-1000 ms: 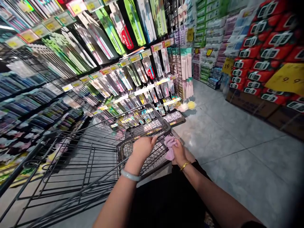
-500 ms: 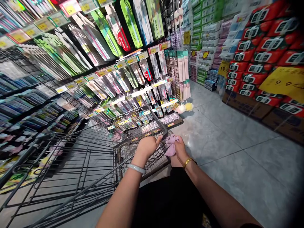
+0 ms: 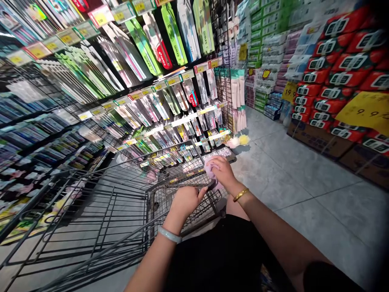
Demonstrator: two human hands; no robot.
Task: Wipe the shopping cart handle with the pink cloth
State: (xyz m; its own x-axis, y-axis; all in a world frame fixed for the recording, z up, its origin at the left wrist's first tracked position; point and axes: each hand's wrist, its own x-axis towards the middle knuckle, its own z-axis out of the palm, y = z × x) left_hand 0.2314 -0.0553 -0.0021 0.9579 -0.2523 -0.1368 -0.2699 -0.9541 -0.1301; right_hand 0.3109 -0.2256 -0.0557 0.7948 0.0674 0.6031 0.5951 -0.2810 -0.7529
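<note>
My left hand [image 3: 187, 201], with a pale bangle at the wrist, is closed around the dark handle [image 3: 210, 185] of a wire shopping cart [image 3: 114, 219]. Fingers of my right hand [image 3: 224, 173] are wrapped over a crumpled lilac cloth [image 3: 209, 168], pressing it against the cart's bar just beyond the left hand. A gold bangle sits on the right wrist. Part of the cloth hangs below the bar, and the rest is hidden under the fingers. The basket's dark wires show the grey floor through them.
Racks of packaged toothbrushes [image 3: 170, 38] with price tags stand ahead and to the left, close to the cart. On the right, red packs [image 3: 337, 61] are stacked on cardboard boxes [image 3: 313, 140] beside a yellow price sign [image 3: 364, 111]. A grey tiled floor [image 3: 282, 170] runs between.
My right hand has moved up and forward with the lilac cloth, from beside the cart handle onto its bar. My left hand has kept its grip; the view has shifted slightly.
</note>
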